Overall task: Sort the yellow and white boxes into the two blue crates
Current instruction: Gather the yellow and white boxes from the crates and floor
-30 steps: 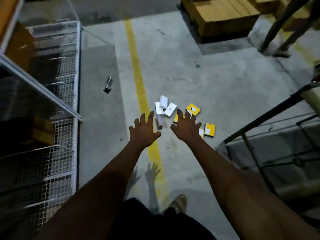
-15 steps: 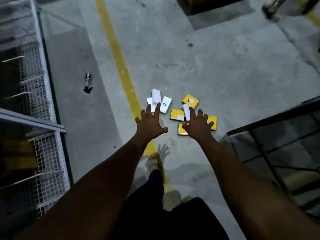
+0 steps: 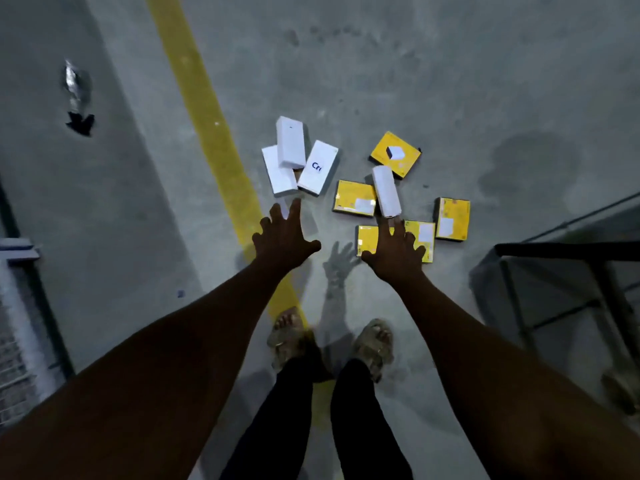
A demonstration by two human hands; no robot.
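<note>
The gravest slip, as I judge it, would be mixed colours. The lone white box [image 3: 386, 191] lies slanted across the yellow boxes [image 3: 354, 197] right of centre, so a broad grab by the right hand [image 3: 394, 252] could sweep up both kinds together. Next, the white pile [image 3: 291, 143] just left of centre is loosely stacked, its top box resting on the two beneath, and tugging one may scatter the others across the concrete floor [image 3: 450, 81]. A lesser risk is that the light is dim and no blue crate is in view, so any carry starts with finding one. Both hands are spread wide and hold nothing. The left hand [image 3: 284, 237] hovers at the edge of the yellow floor line [image 3: 194, 98], with its fingertips just short of the white pile. The right hand covers part of the nearest yellow box, and its forefinger is at the lone white box's near end. I cannot tell whether they touch. I count four yellow boxes plainly and perhaps a fifth under the right hand, then four white boxes and two hands.
</note>
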